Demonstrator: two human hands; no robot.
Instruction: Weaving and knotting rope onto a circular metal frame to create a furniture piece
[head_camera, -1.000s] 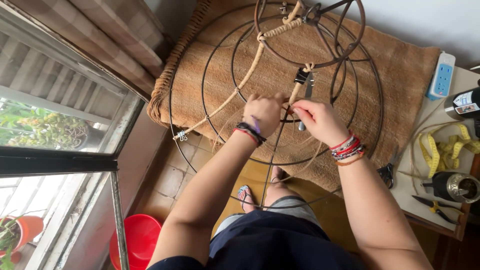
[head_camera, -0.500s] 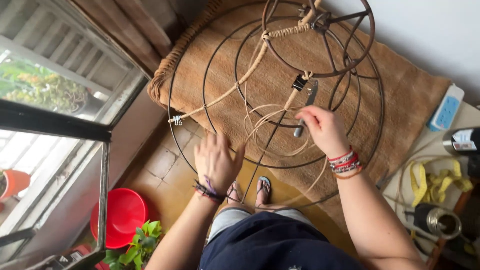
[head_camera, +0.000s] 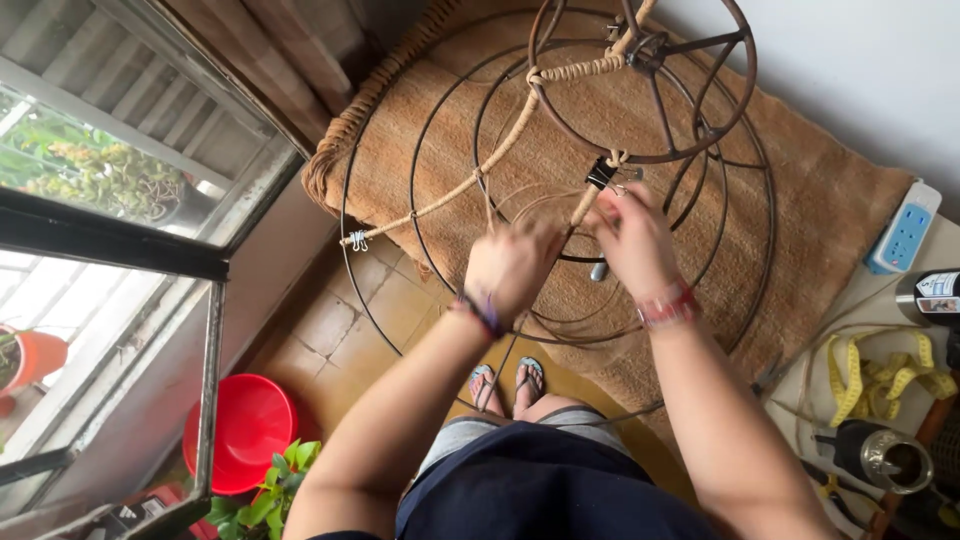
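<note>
A round metal wire frame (head_camera: 640, 90) with several concentric rings and spokes hangs in front of me. One spoke (head_camera: 470, 185) is wrapped in tan cord. My left hand (head_camera: 512, 262) is closed on a thin strand of cord, pulled up beside a partly wrapped spoke. My right hand (head_camera: 632, 238) pinches the wrapping on that spoke, just below a black binder clip (head_camera: 600, 172). Both hands are motion-blurred and nearly touch. Loops of loose cord (head_camera: 540, 200) hang behind them.
A woven tan rug (head_camera: 800, 200) lies on the tiled floor under the frame. A red bucket (head_camera: 240, 430) and a green plant (head_camera: 262, 490) are at lower left by the window. At right are a power strip (head_camera: 905, 235), yellow tape measure (head_camera: 880, 380) and a metal cup (head_camera: 885, 455).
My left hand dropped low and away from the spoke, then rose again to meet the right hand at the spoke. The view has tilted so the frame sits higher.
</note>
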